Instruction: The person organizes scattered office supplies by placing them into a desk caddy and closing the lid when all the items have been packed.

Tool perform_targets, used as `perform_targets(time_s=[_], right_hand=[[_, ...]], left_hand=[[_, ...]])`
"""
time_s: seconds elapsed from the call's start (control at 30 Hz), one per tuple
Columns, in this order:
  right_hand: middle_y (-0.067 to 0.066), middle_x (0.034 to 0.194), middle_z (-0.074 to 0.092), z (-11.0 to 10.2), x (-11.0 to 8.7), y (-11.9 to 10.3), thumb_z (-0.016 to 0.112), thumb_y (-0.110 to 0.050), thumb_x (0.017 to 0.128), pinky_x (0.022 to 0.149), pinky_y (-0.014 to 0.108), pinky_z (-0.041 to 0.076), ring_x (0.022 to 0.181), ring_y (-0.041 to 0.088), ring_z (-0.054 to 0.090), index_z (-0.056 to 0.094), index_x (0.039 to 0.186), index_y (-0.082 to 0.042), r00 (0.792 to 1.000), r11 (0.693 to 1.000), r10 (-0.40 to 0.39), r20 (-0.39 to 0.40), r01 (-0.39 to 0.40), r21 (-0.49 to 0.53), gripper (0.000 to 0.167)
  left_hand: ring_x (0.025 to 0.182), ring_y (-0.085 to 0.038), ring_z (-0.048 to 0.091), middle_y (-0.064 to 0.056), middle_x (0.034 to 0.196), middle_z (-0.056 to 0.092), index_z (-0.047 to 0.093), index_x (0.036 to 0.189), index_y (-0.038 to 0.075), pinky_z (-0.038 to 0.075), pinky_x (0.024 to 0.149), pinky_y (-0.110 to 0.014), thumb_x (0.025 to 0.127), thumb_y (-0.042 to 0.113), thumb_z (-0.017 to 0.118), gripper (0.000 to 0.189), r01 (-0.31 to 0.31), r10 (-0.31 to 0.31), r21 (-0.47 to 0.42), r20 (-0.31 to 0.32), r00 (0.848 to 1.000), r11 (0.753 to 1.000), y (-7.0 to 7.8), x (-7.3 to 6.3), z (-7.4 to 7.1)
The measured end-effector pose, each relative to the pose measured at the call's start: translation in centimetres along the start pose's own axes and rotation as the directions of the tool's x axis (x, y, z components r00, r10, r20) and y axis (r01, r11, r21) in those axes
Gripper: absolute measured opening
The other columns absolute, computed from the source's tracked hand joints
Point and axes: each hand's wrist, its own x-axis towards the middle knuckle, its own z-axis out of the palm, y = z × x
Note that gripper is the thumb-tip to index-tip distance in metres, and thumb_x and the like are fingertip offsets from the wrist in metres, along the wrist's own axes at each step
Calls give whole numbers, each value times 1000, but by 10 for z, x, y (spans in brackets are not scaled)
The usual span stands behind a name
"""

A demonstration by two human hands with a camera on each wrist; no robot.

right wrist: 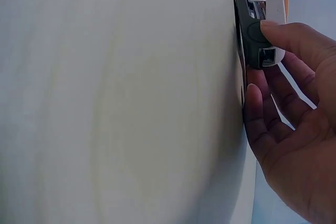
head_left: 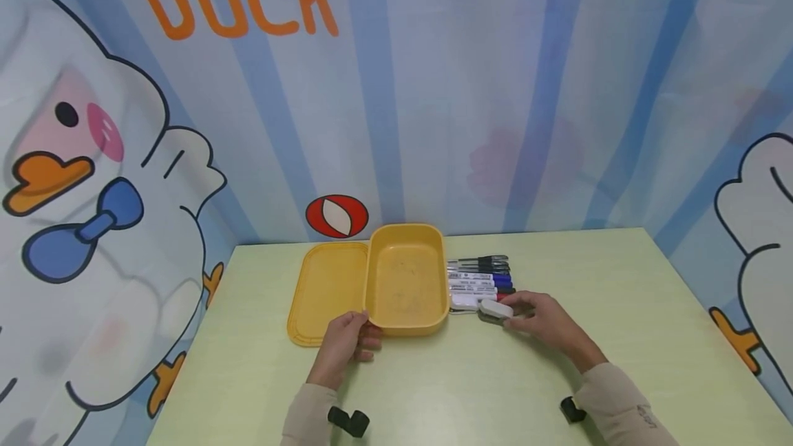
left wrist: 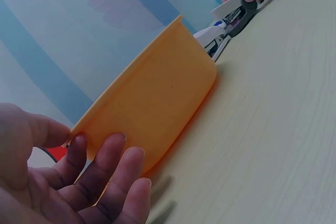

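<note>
A yellow plastic box (head_left: 407, 281) stands with its hollow side up, and my left hand (head_left: 348, 344) pinches its near left rim between thumb and forefinger. The other fingers of that hand lie along the box's outer wall in the left wrist view. On the right, my right hand (head_left: 545, 322) holds a small stapler (right wrist: 257, 35), white on top and dark grey below, by its rear end close over the table. Left of this stapler, another white item (head_left: 464, 303) lies beside the box. Behind it are several whiteboard markers (head_left: 473, 283) with blue, black and red caps.
The yellow lid (head_left: 328, 291) lies flat along the box's left side. Several dark pens (head_left: 489, 263) lie behind the markers. A striped cloth backdrop (head_left: 434, 122) with duck pictures rises at the table's back edge. Pale table (head_left: 471, 391) extends in front.
</note>
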Motion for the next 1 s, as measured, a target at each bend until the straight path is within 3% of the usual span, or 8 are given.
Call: perform_targets(time_s=[0.2, 0.4, 0.67, 1.0], right_hand=[[7, 111, 70, -2, -2, -3, 79, -17, 88, 81, 37, 52, 96, 19, 65, 70, 119, -9, 1000, 1000, 1, 4, -1, 8, 33], [13, 118, 68, -7, -6, -10, 78, -20, 90, 80, 36, 54, 99, 24, 66, 70, 122, -10, 1000, 1000, 3, 1, -3, 25, 34], [16, 122, 67, -13, -9, -15, 77, -23, 91, 80, 36, 54, 99, 24, 66, 70, 121, -9, 999, 999, -43, -21, 44, 21, 33], [12, 115, 68, -18, -10, -25, 76, -17, 91, 82, 29, 55, 95, 21, 64, 69, 118, -7, 995, 994, -88, -52, 91, 52, 30]], left_hand=[[78, -17, 72, -9, 95, 74, 64, 113, -2, 58, 63, -32, 108, 31, 48, 37, 0, 0, -1, 1, 1000, 1000, 0, 1, 0], [77, -18, 72, -9, 95, 74, 65, 111, -1, 58, 63, -31, 107, 31, 49, 36, 8, -8, -6, 0, 1000, 1000, -1, 1, 0], [77, -17, 72, -8, 94, 75, 65, 112, -1, 58, 63, -31, 107, 32, 49, 36, 6, -6, -5, -2, 1000, 1000, 0, 1, 0], [78, -18, 72, -12, 98, 74, 64, 109, 0, 58, 63, -32, 107, 32, 49, 36, 5, -5, -4, -6, 1000, 1000, 2, -3, 1]])
